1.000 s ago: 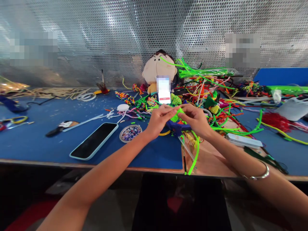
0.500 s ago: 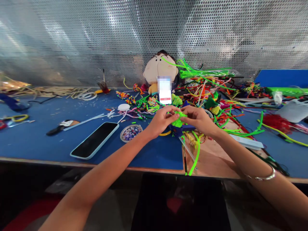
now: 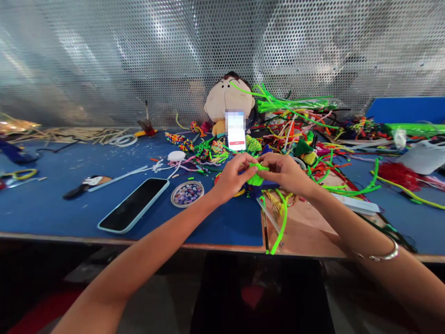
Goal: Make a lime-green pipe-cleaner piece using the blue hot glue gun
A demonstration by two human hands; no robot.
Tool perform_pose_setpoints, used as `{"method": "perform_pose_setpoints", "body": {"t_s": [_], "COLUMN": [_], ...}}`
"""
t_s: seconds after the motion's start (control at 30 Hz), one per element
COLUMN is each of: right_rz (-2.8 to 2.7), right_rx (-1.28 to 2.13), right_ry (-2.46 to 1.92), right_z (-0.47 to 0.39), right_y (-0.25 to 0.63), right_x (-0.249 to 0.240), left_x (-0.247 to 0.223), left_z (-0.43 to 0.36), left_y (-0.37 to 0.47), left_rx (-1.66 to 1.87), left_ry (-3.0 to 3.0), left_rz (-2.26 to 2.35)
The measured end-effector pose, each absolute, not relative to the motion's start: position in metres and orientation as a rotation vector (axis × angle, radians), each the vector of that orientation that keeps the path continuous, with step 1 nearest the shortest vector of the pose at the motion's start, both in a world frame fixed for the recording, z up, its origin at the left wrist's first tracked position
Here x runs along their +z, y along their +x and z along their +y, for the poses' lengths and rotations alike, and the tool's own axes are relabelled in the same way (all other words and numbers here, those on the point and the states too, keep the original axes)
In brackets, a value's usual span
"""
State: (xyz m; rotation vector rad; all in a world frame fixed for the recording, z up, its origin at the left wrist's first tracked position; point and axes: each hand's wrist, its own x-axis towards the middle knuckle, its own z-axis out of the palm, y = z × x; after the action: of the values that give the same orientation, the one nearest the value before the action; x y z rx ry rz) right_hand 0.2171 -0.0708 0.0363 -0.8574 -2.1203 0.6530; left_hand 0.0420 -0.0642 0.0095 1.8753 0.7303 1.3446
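Between my two hands is a bright green braided piece (image 3: 256, 177), small and bumpy, held up over the table. My left hand (image 3: 235, 177) pinches its left side with thumb and fingers. Closed on its right side is my right hand (image 3: 284, 172), its fingertips close to the left ones. Part of the piece is hidden by my fingers. Just below the hands lies a dark blue object, largely covered. A loose bright green strand (image 3: 281, 227) hangs toward the table's front edge.
A phone (image 3: 134, 205) and a round dish of beads (image 3: 187, 194) lie left of my hands. A lit phone (image 3: 235, 132) leans on a plush doll (image 3: 227, 102). Tangled coloured strands (image 3: 288, 125) spread behind and right. Scissors (image 3: 24, 174) lie far left.
The view has shifted slightly. Both hands stay on the green piece, with small shifts of the fingers; a little more of its lower side shows.
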Motion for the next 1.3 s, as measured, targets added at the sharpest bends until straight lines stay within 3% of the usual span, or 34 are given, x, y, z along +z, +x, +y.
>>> {"method": "perform_pose_setpoints", "body": {"t_s": [0.83,1.3], "right_rz": [-2.23,-2.142], "right_rx": [0.108,-0.064], "right_ry": [-0.804,-0.658], "right_z": [-0.068,-0.086], "right_y": [0.221,0.214], "right_x": [0.036,0.037], "left_x": [0.002,0.008], "left_z": [-0.058,-0.075], "left_y": [0.038,0.036], "left_rx": [1.542,1.891], "left_ry": [2.469,2.586], "left_rz": [0.84,0.783]}}
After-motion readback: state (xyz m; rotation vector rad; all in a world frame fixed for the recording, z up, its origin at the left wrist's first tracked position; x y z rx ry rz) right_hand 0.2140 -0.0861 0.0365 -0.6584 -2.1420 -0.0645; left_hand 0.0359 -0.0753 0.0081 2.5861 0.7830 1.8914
